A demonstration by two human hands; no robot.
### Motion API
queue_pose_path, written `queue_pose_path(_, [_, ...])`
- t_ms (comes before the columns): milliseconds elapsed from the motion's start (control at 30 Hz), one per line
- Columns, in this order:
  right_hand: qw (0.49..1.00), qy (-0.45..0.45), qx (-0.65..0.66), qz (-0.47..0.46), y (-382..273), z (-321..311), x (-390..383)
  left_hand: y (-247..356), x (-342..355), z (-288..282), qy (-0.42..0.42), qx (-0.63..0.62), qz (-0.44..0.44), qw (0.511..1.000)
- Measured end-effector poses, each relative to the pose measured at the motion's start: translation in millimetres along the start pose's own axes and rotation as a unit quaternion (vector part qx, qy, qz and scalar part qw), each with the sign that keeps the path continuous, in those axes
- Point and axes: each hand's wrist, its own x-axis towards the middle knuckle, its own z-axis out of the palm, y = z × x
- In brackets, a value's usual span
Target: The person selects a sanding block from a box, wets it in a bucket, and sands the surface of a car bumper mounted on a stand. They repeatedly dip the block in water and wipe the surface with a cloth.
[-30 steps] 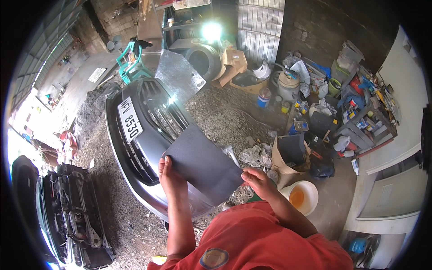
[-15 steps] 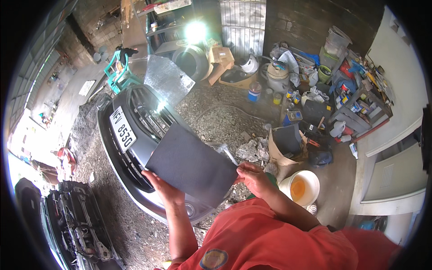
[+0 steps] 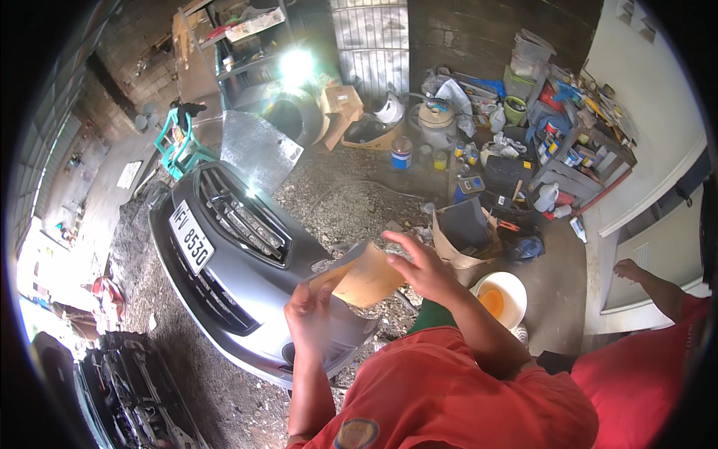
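In the head view, a tan sheet is near the centre of the frame, and it is bent into a curve. The left hand is at the sheet's left end and has hold of it, with thumb and fingers closed there. The right hand is partly open at the right end, its fingers spread; whether it grips the sheet, I cannot tell. Behind the sheet lies a grey car bumper, left of centre. A white bucket stands right of centre. At the right edge is a co-worker's hand.
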Motion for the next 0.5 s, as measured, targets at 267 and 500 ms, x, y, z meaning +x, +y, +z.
queue_pose_path(267, [0.976, 0.114, -0.142, -0.121, -4.8, 6.9, -0.8, 12.2, -19.1, 21.1, -0.041, 0.020, -0.015, 0.999])
queue_pose_path(500, [0.951, 0.081, -0.268, -0.129, -4.0, 9.9, -8.8, -11.8, -11.6, 34.9, 0.081, 0.236, 0.205, 0.946])
